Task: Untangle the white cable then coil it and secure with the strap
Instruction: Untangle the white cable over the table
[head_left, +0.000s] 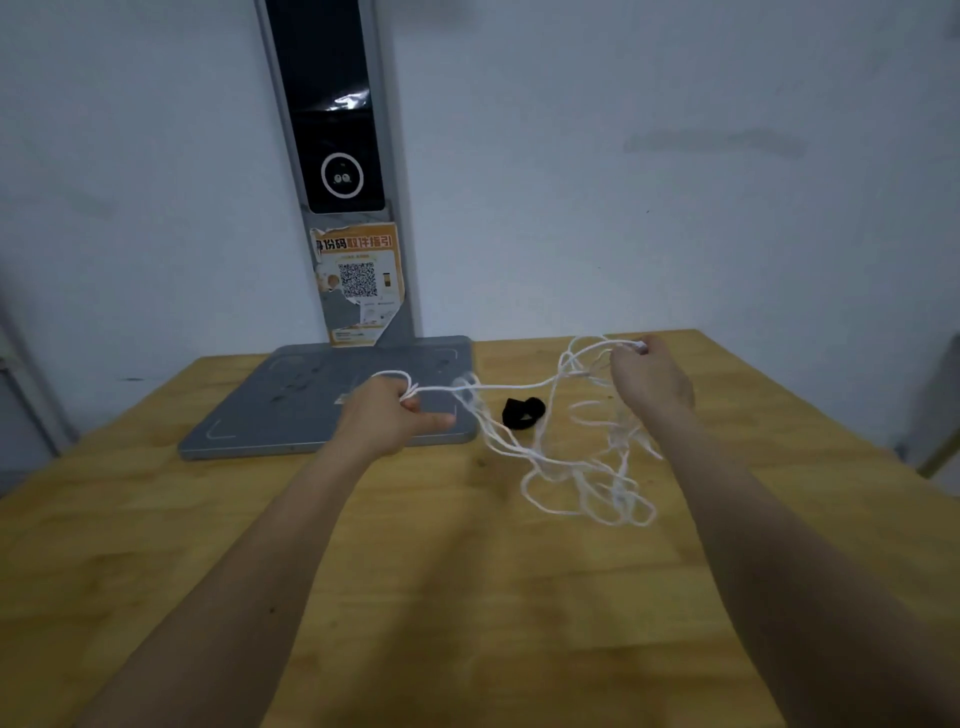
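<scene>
Both hands grip the white cable (524, 387), left hand (387, 415) and right hand (649, 376), tangle hanging between.

Perhaps a parcel pickup point, scanner stand (337, 171), QR sticker (358, 283), wooden table (467, 597)

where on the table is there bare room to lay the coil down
Bare wood: the near half of the table between the forearms, and the left strip before the grey base. Crowded: the right middle, with white cable loops and black strap.
</scene>
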